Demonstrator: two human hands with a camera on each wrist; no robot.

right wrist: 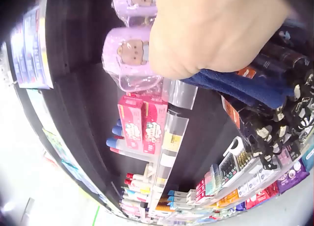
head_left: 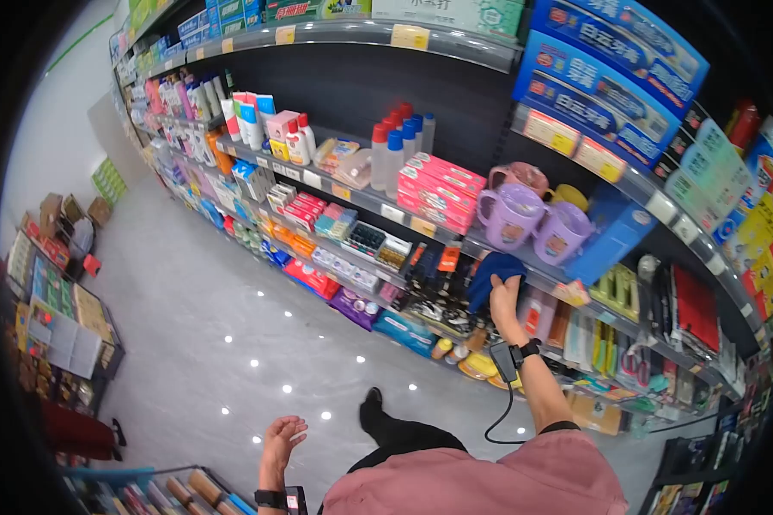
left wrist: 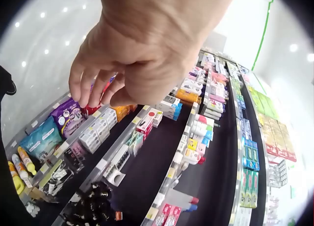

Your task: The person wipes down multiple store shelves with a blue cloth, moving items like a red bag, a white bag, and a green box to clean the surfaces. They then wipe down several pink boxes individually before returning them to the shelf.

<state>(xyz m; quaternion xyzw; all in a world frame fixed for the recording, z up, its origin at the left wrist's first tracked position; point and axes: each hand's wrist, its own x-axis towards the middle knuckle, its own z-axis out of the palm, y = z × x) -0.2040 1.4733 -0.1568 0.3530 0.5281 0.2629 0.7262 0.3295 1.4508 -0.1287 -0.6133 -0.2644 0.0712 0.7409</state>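
My right hand point(head_left: 507, 300) grips a dark blue folded cloth point(head_left: 488, 276), fuzzy like a towel, at the front of the shelf. In the right wrist view the cloth point(right wrist: 240, 86) sticks out from under the curled fingers. Just above that hand stand purple cartoon mugs point(head_left: 513, 216) in clear wrap. Black packaged items with orange tags point(head_left: 448, 259) lie beside the cloth on the lower shelf. My left hand point(head_left: 282, 439) hangs over the floor, away from the shelves, fingers loosely bent and holding nothing. The left wrist view shows the same hand point(left wrist: 132, 64) from close by.
Pink boxes point(head_left: 441, 190) and bottles with red and blue caps point(head_left: 393, 154) stand left of the mugs. Blue boxes point(head_left: 605, 77) fill the upper right shelf. A low display point(head_left: 69, 318) stands across the aisle. A cable point(head_left: 494, 429) hangs from my right wrist.
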